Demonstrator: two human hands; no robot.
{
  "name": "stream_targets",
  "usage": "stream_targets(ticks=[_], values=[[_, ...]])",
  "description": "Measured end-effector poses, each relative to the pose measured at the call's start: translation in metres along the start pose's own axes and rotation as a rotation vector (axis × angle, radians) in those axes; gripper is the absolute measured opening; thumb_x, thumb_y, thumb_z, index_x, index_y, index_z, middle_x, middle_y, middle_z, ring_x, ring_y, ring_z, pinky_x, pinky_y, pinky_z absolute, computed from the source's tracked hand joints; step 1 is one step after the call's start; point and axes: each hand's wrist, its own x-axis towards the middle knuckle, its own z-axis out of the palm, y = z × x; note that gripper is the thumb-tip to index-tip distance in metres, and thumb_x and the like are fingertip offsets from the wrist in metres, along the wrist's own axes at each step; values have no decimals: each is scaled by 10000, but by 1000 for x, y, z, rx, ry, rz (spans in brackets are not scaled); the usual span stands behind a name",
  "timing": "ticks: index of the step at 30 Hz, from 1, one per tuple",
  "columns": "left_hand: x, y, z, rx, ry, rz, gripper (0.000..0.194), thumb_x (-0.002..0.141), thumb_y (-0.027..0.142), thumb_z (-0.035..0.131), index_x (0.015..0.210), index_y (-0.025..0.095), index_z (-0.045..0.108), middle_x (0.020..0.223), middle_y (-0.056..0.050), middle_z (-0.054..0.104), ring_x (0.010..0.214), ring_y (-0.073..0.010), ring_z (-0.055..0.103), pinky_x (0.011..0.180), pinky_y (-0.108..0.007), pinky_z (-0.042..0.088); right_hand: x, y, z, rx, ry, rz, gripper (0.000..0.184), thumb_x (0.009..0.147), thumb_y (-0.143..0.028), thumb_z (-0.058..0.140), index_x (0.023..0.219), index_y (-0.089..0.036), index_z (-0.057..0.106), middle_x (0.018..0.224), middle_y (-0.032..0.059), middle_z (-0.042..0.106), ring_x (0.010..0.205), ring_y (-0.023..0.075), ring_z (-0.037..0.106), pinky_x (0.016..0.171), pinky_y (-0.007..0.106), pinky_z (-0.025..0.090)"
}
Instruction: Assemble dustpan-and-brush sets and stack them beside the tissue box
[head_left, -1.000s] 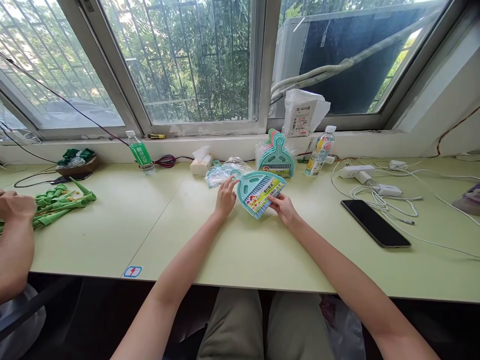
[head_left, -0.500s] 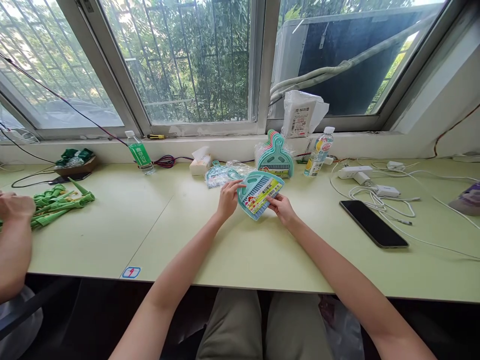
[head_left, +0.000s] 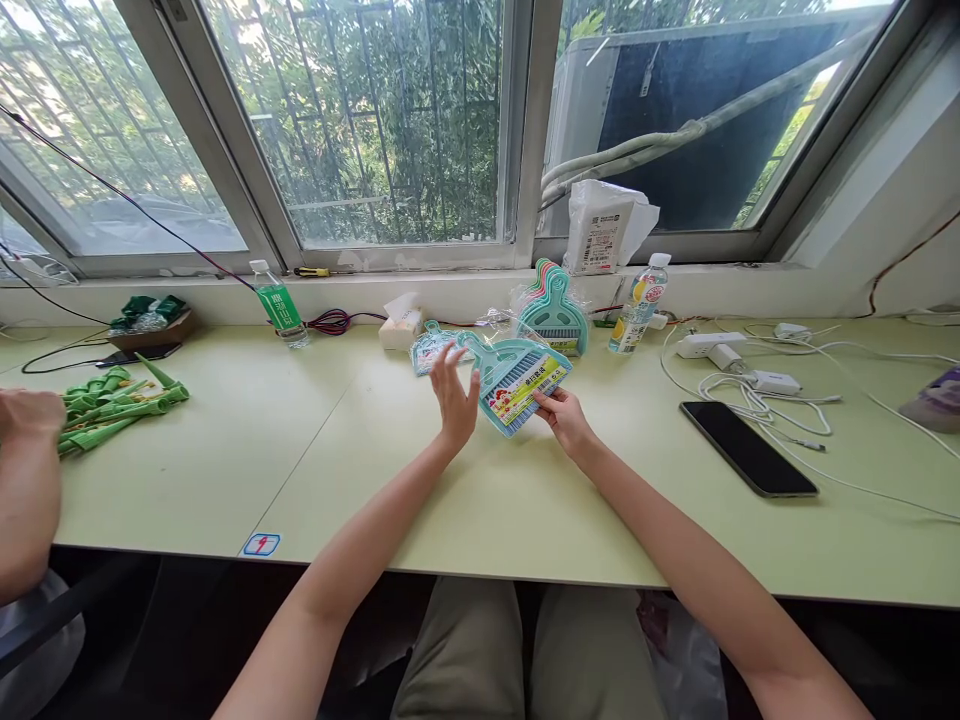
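A teal mini dustpan and brush set (head_left: 521,385) with a yellow label is held tilted above the table, its handle pointing up and left. My right hand (head_left: 566,420) pinches its lower right edge between thumb and fingers. Beside the handle, my left hand (head_left: 454,398) is raised with fingers spread and holds nothing. Behind the left hand lie flat teal pieces in clear plastic (head_left: 435,348). Further back, a stack of similar dustpan sets (head_left: 555,318) leans upright against the wall under the window.
At the right lie a black phone (head_left: 748,448), white cables and chargers (head_left: 776,382). Two bottles, one with a green label (head_left: 280,308) and one clear (head_left: 639,305), stand at the back near a tissue pack (head_left: 401,328). A co-worker's hand (head_left: 30,415) is by green folded pieces (head_left: 124,405) at left.
My left hand has let go of the dustpan set's left side and opened its fingers, moving slightly left. My right hand keeps its pinch, and the set has barely shifted.
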Motion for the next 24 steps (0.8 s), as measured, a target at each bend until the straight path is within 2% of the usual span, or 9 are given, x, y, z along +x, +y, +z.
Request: stream_targets(ticks=[2, 3, 5, 8, 10, 12, 14, 16, 24], values=[[5, -6, 1, -74, 117, -235, 511, 938, 340, 488, 1405, 226, 314, 1539, -125, 282, 1439, -225, 250, 1168, -397, 241, 0, 0, -1, 10, 5, -16, 269, 645, -245, 833, 859, -169, 690, 974, 59, 737, 969, 232, 691, 918, 386, 585], [7, -10, 3, -175, 117, -349, 582, 918, 350, 531, 1428, 239, 272, 1546, -125, 268, 1435, -225, 263, 1157, -387, 266, 0, 0, -1, 11, 5, -19, 276, 641, -249, 837, 860, -171, 688, 976, 57, 737, 979, 235, 688, 924, 390, 583], [12, -18, 7, -508, 0, -541, 644, 878, 374, 600, 1427, 260, 283, 1517, -115, 340, 1383, -227, 368, 1099, -366, 355, 0, 1, -1, 9, 9, -20, 291, 630, -257, 846, 857, -172, 685, 974, 57, 738, 991, 239, 686, 935, 395, 578], [14, -24, 16, -1036, -284, -770, 485, 850, 414, 627, 1271, 206, 505, 1273, -103, 603, 1172, -243, 580, 967, -364, 474, 0, 3, 1, -5, 14, -3, 314, 607, -258, 861, 847, -162, 684, 954, 62, 741, 974, 245, 692, 941, 402, 576], [11, -22, 22, -1199, -369, -925, 335, 857, 382, 611, 1109, 162, 611, 1037, -85, 700, 998, -232, 655, 903, -367, 510, 0, 5, 1, -5, 22, 3, 311, 602, -254, 865, 836, -160, 683, 938, 63, 743, 960, 250, 696, 937, 414, 579], [6, -18, 26, -1250, -372, -1031, 233, 864, 324, 599, 1014, 151, 645, 900, -65, 718, 902, -216, 672, 885, -362, 520, 0, 6, 1, 7, 38, -2, 294, 609, -249, 861, 825, -167, 679, 924, 58, 745, 959, 251, 698, 934, 420, 582], [2, -14, 27, -1286, -383, -1042, 190, 862, 291, 605, 986, 157, 654, 889, -56, 723, 910, -210, 672, 908, -355, 511, 0, 7, 1, 26, 60, -9, 276, 617, -238, 855, 817, -173, 676, 918, 52, 745, 961, 246, 699, 937, 411, 583], [0, -11, 26, -1328, -434, -990, 198, 858, 302, 617, 991, 162, 660, 951, -57, 726, 965, -212, 664, 943, -354, 493, 1, 8, 1, 50, 81, -15, 268, 620, -224, 851, 816, -174, 675, 919, 48, 744, 963, 242, 700, 942, 400, 582], [-6, -9, 21, -1336, -765, -846, 352, 823, 405, 667, 1075, 159, 671, 1094, -87, 712, 1062, -254, 639, 968, -386, 455, 4, 5, -2, 93, 120, -33, 262, 624, -211, 845, 816, -176, 671, 931, 49, 743, 973, 238, 697, 943, 383, 581]])
